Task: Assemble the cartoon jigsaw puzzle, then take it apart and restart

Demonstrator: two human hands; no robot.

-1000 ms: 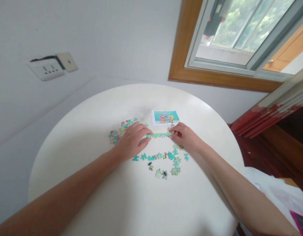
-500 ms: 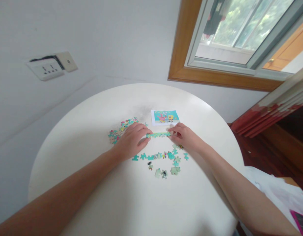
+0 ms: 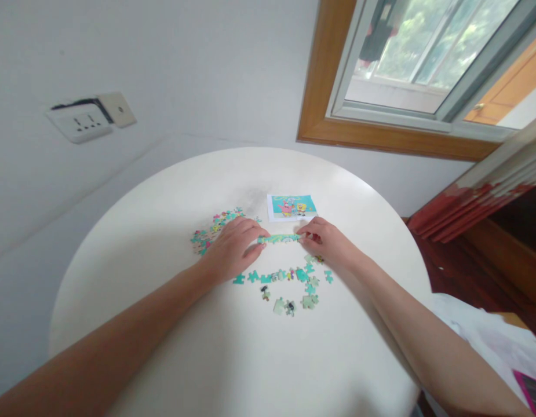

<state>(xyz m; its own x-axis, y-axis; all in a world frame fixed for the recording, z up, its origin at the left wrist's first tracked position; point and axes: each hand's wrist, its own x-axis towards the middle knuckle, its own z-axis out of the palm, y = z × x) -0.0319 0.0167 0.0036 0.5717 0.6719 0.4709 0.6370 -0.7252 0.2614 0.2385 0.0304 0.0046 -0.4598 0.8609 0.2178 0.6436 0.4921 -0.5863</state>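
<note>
A short green strip of joined puzzle pieces (image 3: 280,238) lies on the round white table (image 3: 163,231). My left hand (image 3: 235,248) pinches the strip's left end, fingers curled. The strip's right end is pinched by my right hand (image 3: 326,240). Below the strip, several loose teal and pale pieces (image 3: 289,285) are scattered. A pile of mixed coloured pieces (image 3: 209,230) lies partly under and left of my left hand. A small reference picture card (image 3: 291,206) rests just beyond the strip.
The table stands against a white wall with a socket plate (image 3: 83,120). A wood-framed window (image 3: 407,81) is at the upper right. Red-edged curtain fabric (image 3: 476,197) and dark wood lie to the right. A white garment (image 3: 493,341) shows at the lower right.
</note>
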